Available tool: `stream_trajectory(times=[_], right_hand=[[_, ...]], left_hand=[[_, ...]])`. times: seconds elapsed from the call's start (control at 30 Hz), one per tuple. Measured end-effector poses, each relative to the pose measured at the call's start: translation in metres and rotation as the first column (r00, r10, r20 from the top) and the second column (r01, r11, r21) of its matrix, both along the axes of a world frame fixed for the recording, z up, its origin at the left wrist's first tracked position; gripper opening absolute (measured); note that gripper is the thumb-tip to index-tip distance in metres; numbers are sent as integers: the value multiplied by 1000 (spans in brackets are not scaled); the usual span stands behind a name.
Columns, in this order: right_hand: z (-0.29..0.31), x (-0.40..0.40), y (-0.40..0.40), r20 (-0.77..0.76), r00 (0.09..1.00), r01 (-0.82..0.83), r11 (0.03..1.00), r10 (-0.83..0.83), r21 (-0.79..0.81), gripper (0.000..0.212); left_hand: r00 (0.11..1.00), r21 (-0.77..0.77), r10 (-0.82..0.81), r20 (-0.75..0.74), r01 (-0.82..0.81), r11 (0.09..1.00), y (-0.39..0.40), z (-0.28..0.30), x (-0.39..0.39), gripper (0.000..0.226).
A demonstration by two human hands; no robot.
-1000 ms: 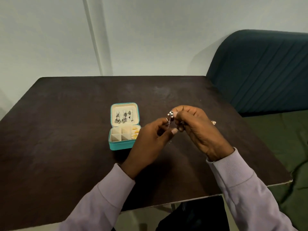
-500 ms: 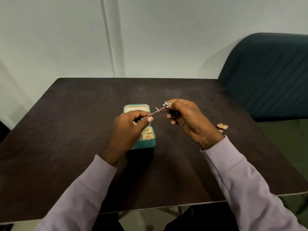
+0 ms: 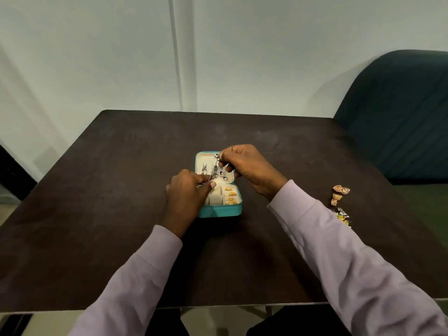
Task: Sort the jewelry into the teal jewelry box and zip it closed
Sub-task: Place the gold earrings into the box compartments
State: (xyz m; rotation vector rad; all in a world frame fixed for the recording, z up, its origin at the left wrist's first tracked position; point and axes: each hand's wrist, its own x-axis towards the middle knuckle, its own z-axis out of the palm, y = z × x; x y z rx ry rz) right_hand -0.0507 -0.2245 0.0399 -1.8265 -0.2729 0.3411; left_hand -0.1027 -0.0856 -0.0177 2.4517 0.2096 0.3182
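Observation:
The teal jewelry box (image 3: 220, 210) lies open in the middle of the dark table, its cream lid holding silver earrings and its right compartments holding gold pieces (image 3: 230, 194). A long silver earring (image 3: 215, 168) with small beads hangs over the open lid. My right hand (image 3: 247, 166) pinches its beaded top end. My left hand (image 3: 188, 190) pinches its lower end above the box's left compartments, which it partly hides.
A small heap of loose gold and rose-gold jewelry (image 3: 340, 202) lies on the table (image 3: 97, 214) to the right, beside my right sleeve. A dark teal padded seat back (image 3: 400, 117) stands past the table's right edge.
Both hands have carried the silver earring leftward and down over the open box lid. The view has shifted, so the loose jewelry heap at the right now shows.

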Motion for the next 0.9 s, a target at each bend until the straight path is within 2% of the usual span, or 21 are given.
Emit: stream_trajectory(times=[0.17,0.33,0.67,0.9], right_hand=[[-6,-1,5,-13,1000,-18,1000,18,-14,16],[-16,0,12,51,997,-58,994,62,-90,24],[-35,5,22,111,982,-118,952,155,-283,24],[-43,5,25,204,958,-98,899,201,-427,20]], left_hand=[[998,51,54,20,-55,997,1,-7,-6,33],[996,76,45,-80,-39,996,0,-16,-11,37],[997,118,49,-59,-42,992,-3,-20,-18,36],[999,104,41,-30,-38,994,-2,-23,-21,31]])
